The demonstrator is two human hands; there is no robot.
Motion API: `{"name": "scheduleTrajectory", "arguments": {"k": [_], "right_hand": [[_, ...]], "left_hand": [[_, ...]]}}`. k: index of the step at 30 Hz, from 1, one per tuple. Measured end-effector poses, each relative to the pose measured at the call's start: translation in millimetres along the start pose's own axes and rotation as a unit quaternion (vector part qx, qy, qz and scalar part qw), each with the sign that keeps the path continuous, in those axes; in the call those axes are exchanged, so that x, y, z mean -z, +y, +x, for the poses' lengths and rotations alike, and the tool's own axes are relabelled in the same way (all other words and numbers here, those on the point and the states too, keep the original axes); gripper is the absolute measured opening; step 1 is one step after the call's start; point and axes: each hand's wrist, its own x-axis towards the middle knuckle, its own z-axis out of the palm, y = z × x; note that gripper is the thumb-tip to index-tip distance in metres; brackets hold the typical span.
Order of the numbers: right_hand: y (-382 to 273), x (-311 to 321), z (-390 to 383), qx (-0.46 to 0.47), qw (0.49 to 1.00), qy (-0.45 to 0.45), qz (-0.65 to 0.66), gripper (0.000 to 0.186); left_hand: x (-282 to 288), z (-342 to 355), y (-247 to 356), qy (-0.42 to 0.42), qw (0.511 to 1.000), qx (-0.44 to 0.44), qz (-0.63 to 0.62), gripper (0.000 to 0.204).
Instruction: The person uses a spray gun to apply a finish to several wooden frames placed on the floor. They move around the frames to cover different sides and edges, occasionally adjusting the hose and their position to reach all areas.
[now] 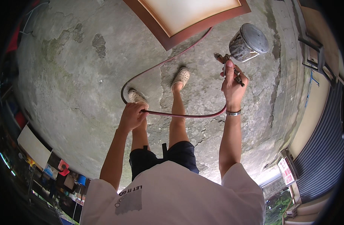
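Observation:
My right hand [234,84] is closed around a spray gun [237,77], held out in front on the right. The gun's grey, paint-stained metal cup [248,43] sits tilted at its far side, with the lid showing. A dark red air hose [187,116] runs from beside my right wrist across to my left hand [133,115], whose fingers are wrapped round it. Beyond that hand the hose loops forward and passes toward a framed panel [187,17] at the top. The panel has a reddish-brown border and a pale, brown-edged middle.
Worn grey concrete [85,86] spreads under my feet, with cracks and patches. A dark metal frame [315,56] stands at the right, near a corrugated shutter [322,150] and a sign [286,171]. Cluttered goods, including a blue container [81,180], line the lower left.

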Motion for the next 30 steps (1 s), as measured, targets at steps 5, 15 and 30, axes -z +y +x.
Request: {"name": "scheduleTrajectory", "arguments": {"k": [5,15,30], "right_hand": [[-2.2,-15.7,-37.0,0.047,0.998,-0.045,0.007,0.036],[-7.5,-3.2,3.4,0.03,0.999,-0.028,-0.019,0.034],[31.8,62.7,183.5,0.012,0.993,0.115,-0.027,0.048]], "left_hand": [[4.8,-14.7,-11.7,-0.024,0.999,0.014,0.019,0.024],[2.3,3.4,2.5,-0.036,0.999,0.009,0.022,0.024],[-18.4,110.7,79.6,0.015,1.0,0.001,0.009,0.025]]}}
